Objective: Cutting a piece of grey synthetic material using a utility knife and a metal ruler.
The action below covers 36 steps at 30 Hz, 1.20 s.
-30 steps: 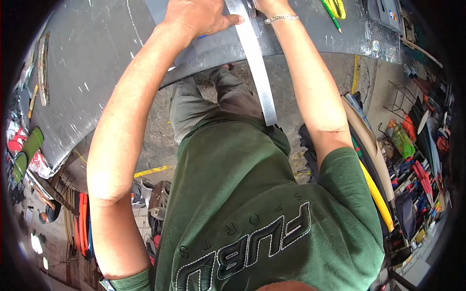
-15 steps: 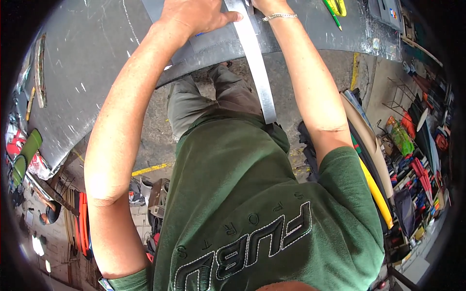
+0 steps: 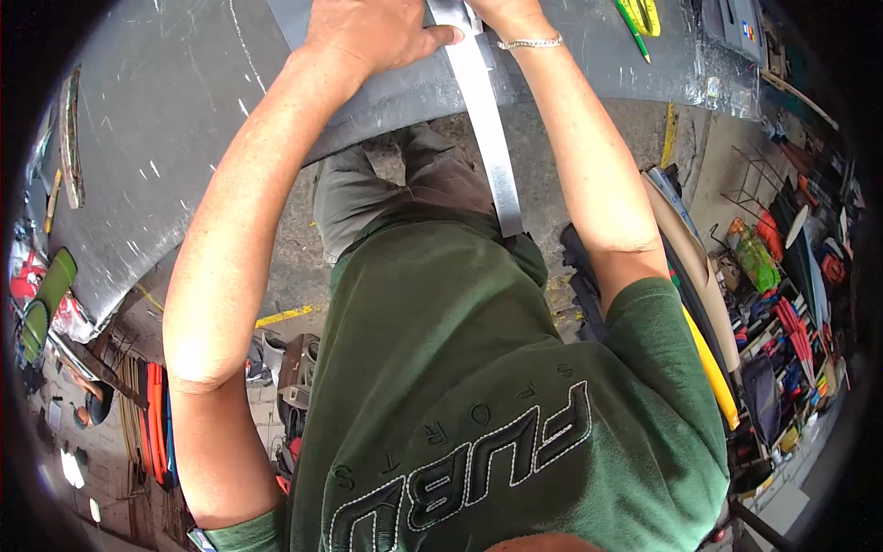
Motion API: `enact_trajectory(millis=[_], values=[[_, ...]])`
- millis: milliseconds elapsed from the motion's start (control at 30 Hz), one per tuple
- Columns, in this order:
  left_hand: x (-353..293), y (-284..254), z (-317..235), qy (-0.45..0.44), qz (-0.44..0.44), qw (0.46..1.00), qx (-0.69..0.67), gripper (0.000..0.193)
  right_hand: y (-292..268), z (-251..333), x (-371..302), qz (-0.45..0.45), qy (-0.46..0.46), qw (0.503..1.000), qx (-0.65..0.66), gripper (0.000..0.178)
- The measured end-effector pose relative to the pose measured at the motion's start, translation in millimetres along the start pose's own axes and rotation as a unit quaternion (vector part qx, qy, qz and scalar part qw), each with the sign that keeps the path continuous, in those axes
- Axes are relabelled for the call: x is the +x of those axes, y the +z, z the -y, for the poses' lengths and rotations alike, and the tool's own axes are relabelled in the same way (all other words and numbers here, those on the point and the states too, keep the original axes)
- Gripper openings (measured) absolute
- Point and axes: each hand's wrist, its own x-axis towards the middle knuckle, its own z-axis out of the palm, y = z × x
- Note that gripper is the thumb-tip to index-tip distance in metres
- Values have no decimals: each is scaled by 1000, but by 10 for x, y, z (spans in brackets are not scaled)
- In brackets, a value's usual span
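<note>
A long, shiny metal ruler [image 3: 489, 138] runs over the near edge of the dark table, its lower end reaching toward my shirt. My left hand [image 3: 368, 35] rests back-up on the grey sheet material [image 3: 287, 20], the thumb stretched sideways and pressing on the ruler. Its other fingers are cut off by the top of the picture. On the ruler's other side is my right hand [image 3: 508, 13], wearing a silver chain bracelet [image 3: 531, 43]. Most of its fingers fall outside the picture, so whatever they hold stays hidden.
A green pencil [image 3: 636, 37] and a yellow tape measure [image 3: 648, 14] lie right of my hands on the table [image 3: 175, 120]. Rolled sheets [image 3: 685, 221] stand by my right elbow. Crowded shelves [image 3: 791, 340] fill the right side. A wooden strip [image 3: 71, 138] lies far left.
The picture has shifted slightly. A small blue spot on the grey material beside my left thumb no longer shows. Both hands stay at the ruler.
</note>
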Motion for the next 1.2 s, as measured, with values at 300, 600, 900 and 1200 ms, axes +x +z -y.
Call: enact_trajectory(millis=[300,600,900,1200], values=[[12,191,83,19,-59,998,-8,108,16,-61,170,-24,-49,996,-69,52],[-67,296,362,137,-110,959,-221,110,76,-56,299,-55,-52,995,-58,49],[-127,170,219,156,-154,967,-133,92,-397,1475,65,10,-213,961,-176,34],[-315,525,338,111,-211,958,-160,78,-1185,1438,-1377,-127,-53,989,53,40]])
